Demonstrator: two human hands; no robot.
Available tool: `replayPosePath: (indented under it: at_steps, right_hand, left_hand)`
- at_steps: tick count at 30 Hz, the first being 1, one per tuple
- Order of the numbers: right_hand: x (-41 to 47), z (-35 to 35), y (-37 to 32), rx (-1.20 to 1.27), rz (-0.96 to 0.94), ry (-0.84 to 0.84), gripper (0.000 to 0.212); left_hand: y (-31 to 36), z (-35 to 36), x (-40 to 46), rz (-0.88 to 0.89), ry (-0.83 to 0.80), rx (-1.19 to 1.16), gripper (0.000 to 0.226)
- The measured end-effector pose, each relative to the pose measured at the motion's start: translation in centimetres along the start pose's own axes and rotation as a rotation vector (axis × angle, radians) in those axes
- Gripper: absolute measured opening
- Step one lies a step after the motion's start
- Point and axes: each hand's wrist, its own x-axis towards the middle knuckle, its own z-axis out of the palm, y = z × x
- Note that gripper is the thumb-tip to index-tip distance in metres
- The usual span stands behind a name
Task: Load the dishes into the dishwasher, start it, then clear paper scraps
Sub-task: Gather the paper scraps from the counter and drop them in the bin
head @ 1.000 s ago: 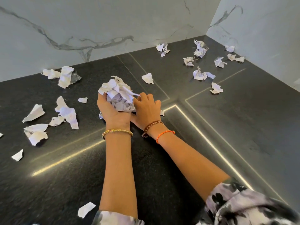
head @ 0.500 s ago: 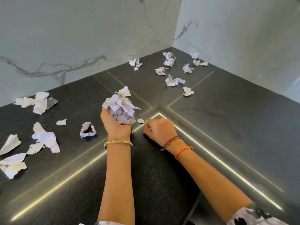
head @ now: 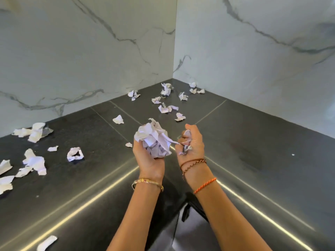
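Note:
My left hand (head: 145,156) is turned palm up above the dark countertop (head: 244,142) and grips a big wad of crumpled white paper scraps (head: 154,140). Right beside it, my right hand (head: 194,142) is also lifted, its fingers curled round a few small scraps (head: 185,140). Loose scraps lie scattered on the counter: several in the far corner (head: 166,107), one single scrap (head: 118,119) ahead of my hands, a curled one (head: 74,154) to the left, and several more at the left edge (head: 34,163).
White marble walls (head: 108,51) meet in a corner behind the counter. A tiny white scrap (head: 129,144) lies just left of my left hand, and another scrap (head: 46,242) lies near the front edge. A dark gap (head: 183,223) opens below between my forearms.
My right hand picked a small scrap off the counter and lifted, turning palm up beside the wad. Both hands rose off the surface; the view tilted up toward the corner.

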Motion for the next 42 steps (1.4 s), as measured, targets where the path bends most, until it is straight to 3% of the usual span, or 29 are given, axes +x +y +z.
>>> replayPosePath:
  at_steps: [4, 7, 11, 14, 17, 21, 24, 26, 28, 30, 33, 37, 42]
  right_hand:
    - [-3.2, -1.9, -1.5, -0.194, -0.175, -0.025, 0.031]
    - [-5.5, -4.4, -2.9, -0.279, -0.227, -0.101, 0.027]
    - [-8.6, -8.0, -4.4, -0.321, -0.148, -0.246, 0.021]
    - [-10.8, -10.2, -4.9, -0.325, -0.114, -0.245, 0.024]
    - [-13.3, -11.8, -4.4, -0.397, -0.053, -0.248, 0.015]
    - [-16.7, -12.7, -2.7, -0.381, 0.070, -0.290, 0.028]
    - [-19.6, -12.5, -0.1, -0.407, 0.172, -0.352, 0.023]
    - [-22.1, -12.2, 2.3, -0.439, 0.250, -0.389, 0.014]
    - [-25.4, -12.2, 5.1, -0.457, 0.343, -0.436, 0.020]
    - [-29.1, -12.4, 7.9, -0.479, 0.437, -0.464, 0.028]
    - [-35.3, -13.5, 12.4, -0.550, 0.579, -0.455, 0.028]
    - [-42.9, -16.1, 17.8, -0.681, 0.706, -0.418, 0.017]
    - [-48.1, -20.2, 23.5, -0.782, 0.756, -0.374, 0.014]
  left_hand:
    - [-3.0, 1.2, -4.8, -0.073, -0.107, -0.068, 0.017]
    - [-5.2, 1.8, -8.5, -0.105, -0.161, -0.103, 0.023]
    - [-7.1, 2.5, -13.4, -0.064, -0.091, -0.070, 0.022]
    - [-7.5, 2.9, -17.3, -0.081, -0.041, -0.110, 0.014]
    - [-7.5, 1.8, -20.5, -0.073, 0.034, -0.160, 0.020]
    - [-6.3, -0.4, -23.2, -0.011, 0.144, -0.134, 0.022]
    - [-4.1, -2.9, -25.0, 0.091, 0.231, -0.161, 0.018]
    - [-2.1, -5.3, -26.6, 0.158, 0.293, -0.166, 0.026]
    - [0.2, -8.3, -28.7, 0.242, 0.350, -0.151, 0.033]
    - [2.4, -11.3, -31.4, 0.318, 0.427, -0.129, 0.023]
    - [5.7, -16.7, -36.2, 0.387, 0.591, -0.083, 0.034]
    - [8.8, -23.6, -42.7, 0.369, 0.757, -0.041, 0.017]
    - [10.5, -30.3, -47.9, 0.264, 0.850, -0.151, 0.023]
